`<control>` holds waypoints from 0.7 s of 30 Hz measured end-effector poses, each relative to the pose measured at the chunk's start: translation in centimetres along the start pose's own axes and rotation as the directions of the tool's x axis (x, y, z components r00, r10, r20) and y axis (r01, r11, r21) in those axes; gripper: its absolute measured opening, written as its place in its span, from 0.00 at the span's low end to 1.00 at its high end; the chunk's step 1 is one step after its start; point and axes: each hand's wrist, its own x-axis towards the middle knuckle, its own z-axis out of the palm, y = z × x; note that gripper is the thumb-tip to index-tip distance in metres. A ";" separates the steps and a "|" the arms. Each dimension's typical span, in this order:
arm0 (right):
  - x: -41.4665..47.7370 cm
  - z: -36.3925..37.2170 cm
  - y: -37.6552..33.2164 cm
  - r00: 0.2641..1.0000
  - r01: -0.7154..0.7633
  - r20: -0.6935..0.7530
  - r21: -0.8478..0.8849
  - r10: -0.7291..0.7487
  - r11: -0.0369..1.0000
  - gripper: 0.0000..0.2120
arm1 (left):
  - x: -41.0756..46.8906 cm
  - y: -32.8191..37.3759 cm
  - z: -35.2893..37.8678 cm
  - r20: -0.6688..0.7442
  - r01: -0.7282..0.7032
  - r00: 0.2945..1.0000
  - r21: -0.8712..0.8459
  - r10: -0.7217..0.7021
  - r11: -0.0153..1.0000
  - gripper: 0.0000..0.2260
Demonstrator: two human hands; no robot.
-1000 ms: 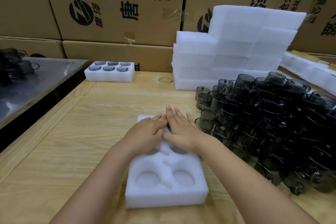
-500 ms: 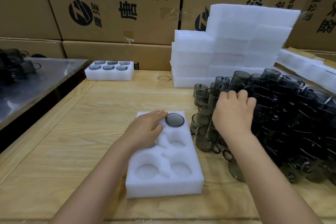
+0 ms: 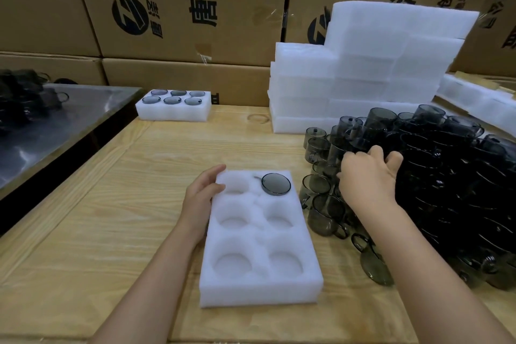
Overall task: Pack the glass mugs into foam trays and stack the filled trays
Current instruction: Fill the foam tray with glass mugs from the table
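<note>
one filled tray [image 3: 173,113] sits well apart at the far left of the surface [image 3: 111,204], so the stacking spot lies leftward and away from us. next comes our left hand [image 3: 203,198], laid along the left edge of the foam tray [image 3: 262,292] we are filling. its fingers are nearly straight and relaxed against the far corner, steadying it and gripping nothing. the tray's long axis runs away from us, two pockets wide. one glass mug [image 3: 276,183] sits in the far right pocket and five pockets are empty. further right, our right hand [image 3: 368,181] is on the near left edge of the pile of glass mugs [image 3: 452,176]. its fingers are bent over the rims with the tips hidden, so we cannot tell whether it has a mug pinched. we judge the coming move turns on this: the empty pockets lie left of that hand and mostly nearer to us. the right hand is the nearer one to the pile, so it should carry leftward.
</note>
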 end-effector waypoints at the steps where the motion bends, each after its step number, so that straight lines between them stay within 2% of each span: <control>1: -0.2 -0.3 -0.2 1.000 0.015 -0.027 0.041 -0.014 0.999 0.04 | 0.1 -0.1 0.0 0.012 0.007 1.000 0.010 -0.007 1.000 0.18; 3: -0.8 -1.0 -0.9 0.995 0.060 -0.086 0.138 -0.048 0.989 0.03 | 0.2 -0.2 0.0 0.024 0.003 1.000 0.037 -0.004 0.999 0.19; 7: -2.2 -2.5 -2.7 0.980 0.158 -0.171 0.361 -0.101 0.919 0.06 | 0.1 -0.1 0.1 0.048 -0.004 0.999 0.071 0.000 0.997 0.19; 12: -4.0 -2.3 -4.6 0.983 0.173 -0.081 0.719 -0.165 0.673 0.12 | 0.0 0.0 0.3 0.033 -0.020 0.999 0.118 0.016 0.993 0.19; 14: -4.4 -1.7 -5.3 0.980 0.172 -0.073 0.773 -0.184 0.611 0.12 | 0.0 0.0 0.3 0.033 -0.023 0.999 0.114 0.019 0.993 0.18; 21: -5.3 -0.1 -6.2 0.979 0.190 -0.109 0.808 -0.175 0.558 0.10 | 0.2 -0.2 0.1 0.043 -0.014 0.999 0.108 0.009 0.994 0.18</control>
